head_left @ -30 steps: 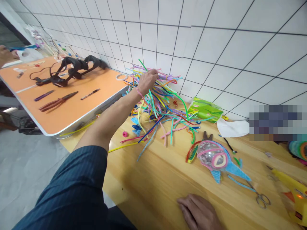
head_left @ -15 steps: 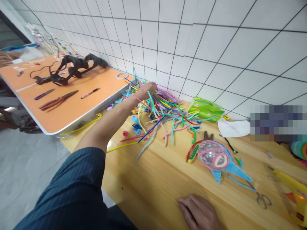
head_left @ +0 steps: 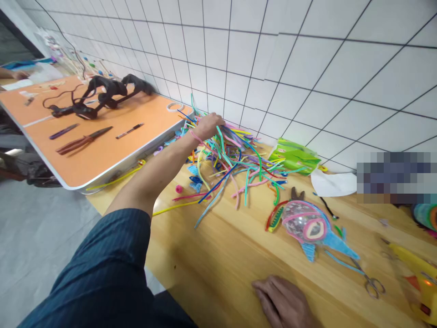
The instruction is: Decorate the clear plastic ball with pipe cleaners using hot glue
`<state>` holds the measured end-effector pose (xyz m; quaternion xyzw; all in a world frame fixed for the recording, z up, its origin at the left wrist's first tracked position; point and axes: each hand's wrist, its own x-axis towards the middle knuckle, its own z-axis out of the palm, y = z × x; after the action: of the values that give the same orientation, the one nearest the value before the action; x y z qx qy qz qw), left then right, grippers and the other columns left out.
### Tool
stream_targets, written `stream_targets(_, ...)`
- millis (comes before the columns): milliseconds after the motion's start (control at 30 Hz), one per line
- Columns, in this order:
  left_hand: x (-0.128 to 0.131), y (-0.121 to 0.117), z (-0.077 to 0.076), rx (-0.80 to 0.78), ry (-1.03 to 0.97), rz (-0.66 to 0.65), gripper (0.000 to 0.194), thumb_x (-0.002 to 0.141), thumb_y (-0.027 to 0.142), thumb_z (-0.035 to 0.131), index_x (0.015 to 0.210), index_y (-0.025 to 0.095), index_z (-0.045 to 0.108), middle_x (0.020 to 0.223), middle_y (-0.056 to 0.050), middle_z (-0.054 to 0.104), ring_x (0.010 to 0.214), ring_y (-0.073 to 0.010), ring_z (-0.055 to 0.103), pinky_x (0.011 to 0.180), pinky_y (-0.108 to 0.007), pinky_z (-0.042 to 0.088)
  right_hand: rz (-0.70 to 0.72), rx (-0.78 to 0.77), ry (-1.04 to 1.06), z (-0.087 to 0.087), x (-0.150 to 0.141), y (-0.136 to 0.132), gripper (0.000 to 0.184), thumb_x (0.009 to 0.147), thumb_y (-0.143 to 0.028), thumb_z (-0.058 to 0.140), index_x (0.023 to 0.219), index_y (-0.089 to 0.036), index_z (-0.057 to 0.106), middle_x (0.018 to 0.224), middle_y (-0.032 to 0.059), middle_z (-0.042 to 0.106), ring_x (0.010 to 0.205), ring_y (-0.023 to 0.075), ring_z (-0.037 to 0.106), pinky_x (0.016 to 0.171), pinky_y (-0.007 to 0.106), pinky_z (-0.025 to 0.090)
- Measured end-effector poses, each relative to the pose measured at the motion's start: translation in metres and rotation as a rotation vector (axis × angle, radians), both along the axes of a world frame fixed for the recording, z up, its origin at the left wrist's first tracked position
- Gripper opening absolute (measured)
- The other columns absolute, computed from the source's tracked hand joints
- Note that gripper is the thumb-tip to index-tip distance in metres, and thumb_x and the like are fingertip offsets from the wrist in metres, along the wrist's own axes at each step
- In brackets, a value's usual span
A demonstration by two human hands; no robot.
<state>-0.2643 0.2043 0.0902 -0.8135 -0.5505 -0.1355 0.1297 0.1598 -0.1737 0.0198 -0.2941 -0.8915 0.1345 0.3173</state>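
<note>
My left hand [head_left: 210, 126] reaches far across the wooden table to a loose heap of colourful pipe cleaners [head_left: 235, 168] by the tiled wall. Its fingers are curled down around some of the strands; the fingertips are hidden. Close to the table's front edge rests my right hand [head_left: 283, 298], its fingers bent together with nothing visible in them. Ahead of it lies a craft figure [head_left: 302, 221] with a clear, sparkling body, pink and blue pipe-cleaner trim and a pointed blue end. Small scissors [head_left: 373, 286] lie beside that point.
Right of the scissors is a yellow hot glue gun [head_left: 418, 278] with a lit orange light. A green packet [head_left: 295, 155] leans near the wall. On the orange table [head_left: 136, 157] at left are pliers [head_left: 83, 141], pens and a black strapped frame [head_left: 105, 93]. Another person's hand shows far left.
My left hand stays at the heap, shifting only slightly, and a few strands beside it have moved. The view has tilted a little. My right hand keeps its place.
</note>
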Motion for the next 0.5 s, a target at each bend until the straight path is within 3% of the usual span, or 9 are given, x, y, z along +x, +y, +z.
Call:
stream_targets(133,0.008,0.005,0.021,0.005,-0.053,0.097,0.036,0.105,0.020,0.048,0.118,0.017,0.082,0.133,-0.018,0.072,0.123,-0.0316,0.070,0.098,-0.041,0.054,0.006,0.003,-0.013,0.000,0.001,0.000,0.028,0.118,-0.020,0.044,0.106,-0.024,0.069,0.074,-0.0031,0.075,0.061,0.0118,0.072,0.063,0.025,0.055)
stream_targets(233,0.016,0.010,0.025,0.008,-0.121,0.177,0.036,0.107,0.028,0.050,0.120,0.018,0.082,0.130,-0.017,0.074,0.117,-0.0311,0.072,0.094,-0.040,0.053,0.003,0.011,-0.005,0.000,0.001,0.001,0.027,0.118,-0.020,0.045,0.105,-0.024,0.068,0.073,-0.0031,0.075,0.061,0.0119,0.072,0.063,0.025,0.054)
stream_targets(367,0.020,0.020,0.015,-0.016,-0.177,0.148,0.037,0.106,0.027,0.051,0.128,0.020,0.080,0.126,-0.013,0.080,0.121,-0.0297,0.073,0.102,-0.039,0.055,0.003,0.005,-0.014,-0.001,0.000,0.001,0.028,0.118,-0.020,0.044,0.105,-0.024,0.068,0.073,-0.0030,0.074,0.060,0.0121,0.072,0.062,0.026,0.053)
stream_targets(500,0.019,0.025,-0.004,-0.093,-0.154,0.041,0.064,0.095,0.009,0.053,0.158,0.014,0.056,0.143,-0.013,0.076,0.132,-0.0242,0.071,0.111,-0.033,0.054,-0.003,0.016,-0.008,0.000,-0.001,0.000,0.028,0.118,-0.021,0.044,0.105,-0.024,0.068,0.072,-0.0035,0.074,0.060,0.0117,0.071,0.062,0.025,0.054)
